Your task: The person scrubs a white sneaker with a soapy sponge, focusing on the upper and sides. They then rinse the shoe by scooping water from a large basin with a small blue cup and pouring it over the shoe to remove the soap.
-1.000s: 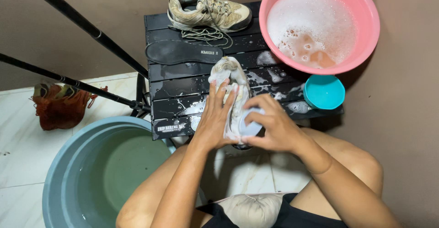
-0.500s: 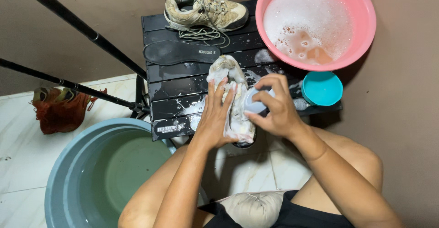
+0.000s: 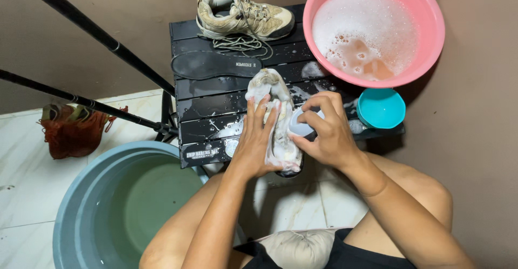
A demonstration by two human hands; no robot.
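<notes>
The left hand [image 3: 258,142] lies flat along the side of a soapy shoe [image 3: 275,112], fingers straight and slightly spread, pressing it down on the black slatted table [image 3: 216,91]. The right hand [image 3: 326,134] has its fingers curled shut around a small pale brush [image 3: 298,124], whose head sits against the shoe's flank at about 3 o'clock from the shoe's middle. A second ago that hand was lower, near the heel end at 5 o'clock; half a second ago it had climbed, and now it is higher yet along the shoe's side, so the brush is travelling toward the toe while the left hand has hardly shifted. That reads as scrubbing in progress, with the stroke working up the right side of the shoe; suds cover the upper and streak the slats around it. The shoe itself lies on the table's near half, toe pointing to 12 o'clock and heel overhanging the near edge. At 12 o'clock from it lie a dark insole [image 3: 216,64] and, beyond that, a second tan shoe [image 3: 245,14] with loose laces, looking dry. A pink basin [image 3: 431,37] of foamy water stands at 1 o'clock, a teal cup [image 3: 381,108] at 3 o'clock just beside the right hand, and a grey tub [image 3: 81,204] of water on the floor at 8 o'clock.
</notes>
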